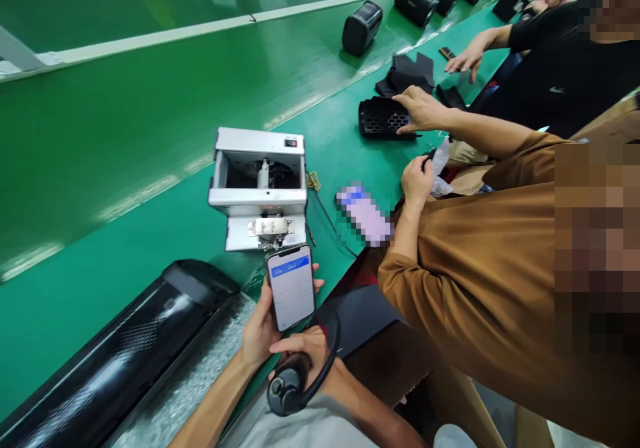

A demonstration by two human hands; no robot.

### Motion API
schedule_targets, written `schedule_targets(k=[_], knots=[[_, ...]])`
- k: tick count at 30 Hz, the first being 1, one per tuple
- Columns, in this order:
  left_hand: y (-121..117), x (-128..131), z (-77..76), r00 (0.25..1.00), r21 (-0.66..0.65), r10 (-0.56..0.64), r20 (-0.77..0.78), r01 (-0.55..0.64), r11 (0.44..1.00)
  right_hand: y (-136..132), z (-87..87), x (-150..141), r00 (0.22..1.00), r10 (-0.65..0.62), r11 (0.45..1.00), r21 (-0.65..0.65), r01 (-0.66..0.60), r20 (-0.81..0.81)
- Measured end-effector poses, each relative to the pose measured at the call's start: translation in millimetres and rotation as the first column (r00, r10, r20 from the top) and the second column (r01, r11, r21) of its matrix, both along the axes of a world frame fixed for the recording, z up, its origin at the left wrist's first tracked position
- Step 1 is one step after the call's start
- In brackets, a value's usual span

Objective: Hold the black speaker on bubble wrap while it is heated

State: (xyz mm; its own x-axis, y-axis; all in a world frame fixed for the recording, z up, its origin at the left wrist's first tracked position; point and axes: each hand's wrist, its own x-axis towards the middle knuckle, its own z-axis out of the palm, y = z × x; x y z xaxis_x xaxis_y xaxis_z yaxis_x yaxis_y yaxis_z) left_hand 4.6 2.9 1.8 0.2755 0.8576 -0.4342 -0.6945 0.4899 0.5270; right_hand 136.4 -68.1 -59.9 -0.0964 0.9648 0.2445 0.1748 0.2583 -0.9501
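1. Nearest the camera, a black neck-worn device (pixel 287 388) with a curved band hangs at the person's chest, just below the hands
2. Left hand (pixel 260 331) wraps around the smartphone (pixel 291 287), fingers closed on its edges, holding it upright with the lit screen facing the camera; fingertips show at the phone's right edge
3. Right hand (pixel 305 348) sits just under the phone's lower edge, fingers curled inward, touching or nearly touching the phone; whether it grips anything cannot be told
4. The phone is held in the air over the near edge of the green bench (pixel 100 168), just in front of a small grey machine (pixel 260 181)
5. That machine stands on the bench with an open front cavity, a red switch on top and a metal fixture on its base plate
6. A long black glossy speaker body (pixel 125 348) lies on bubble wrap (pixel 200 375) to the left of the hands
7. To the right, a co-worker in a brown shirt (pixel 475 288) rests one hand on a black perforated part (pixel 385 118) and holds a clear bag (pixel 440 161) with the other
8. Further along, another person in black reaches onto the bench beside black fabric pieces (pixel 407 75); black cylindrical speakers (pixel 363 28) stand on the belt beyond
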Motion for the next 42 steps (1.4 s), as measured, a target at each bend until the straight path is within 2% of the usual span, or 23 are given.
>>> schedule_targets(k=[2,3,8,13,19,25,29,33,36,39,42], knots=[[1,0,-3.7,1.000,0.032,-0.015,0.013,0.015,0.999,5,7.6,-1,0.975,0.223,0.974,-0.030,-0.224,-0.012],[1,0,-5.6,1.000,0.039,-0.022,0.012,0.021,0.999,7,10.9,-2,0.964,0.268,0.962,-0.047,-0.267,-0.001],[0,1,-9.2,1.000,0.023,0.002,-0.018,-0.001,1.000,12,16.6,-4,0.986,0.158,0.985,0.060,-0.162,0.056],[1,2,-0.7,1.000,0.001,-0.010,-0.029,0.010,1.000,13,10.1,-5,0.975,0.222,0.974,0.036,-0.222,0.011],[3,2,1.4,1.000,0.016,-0.007,-0.015,0.007,1.000,12,9.6,-6,0.985,0.165,0.983,0.069,-0.168,0.047],[3,3,2.2,1.000,0.035,0.004,0.014,-0.004,0.999,10,9.1,-3,0.974,0.225,0.974,-0.031,-0.224,0.018],[1,0,3.4,0.999,0.009,0.035,-0.024,-0.035,0.999,5,3.4,-3,0.974,0.226,0.968,-0.108,-0.228,-0.026],[0,-7,0.4,0.998,-0.015,0.033,-0.049,-0.034,0.999,1,-2.9,-3,0.989,0.148,0.988,-0.048,-0.147,0.017],[-1,-10,-4.1,0.999,-0.018,0.033,-0.034,-0.034,0.999,1,-4.8,-2,0.986,0.154,0.988,-0.009,-0.154,0.056],[-2,-13,-5.8,0.998,-0.032,0.059,-0.026,-0.060,0.998,2,-6.7,-2,0.976,0.217,0.974,-0.070,-0.217,-0.011],[-4,-18,-0.1,0.994,-0.060,0.103,-0.043,-0.106,0.993,3,-10.2,-4,0.966,0.228,0.953,-0.176,-0.247,-0.119]])
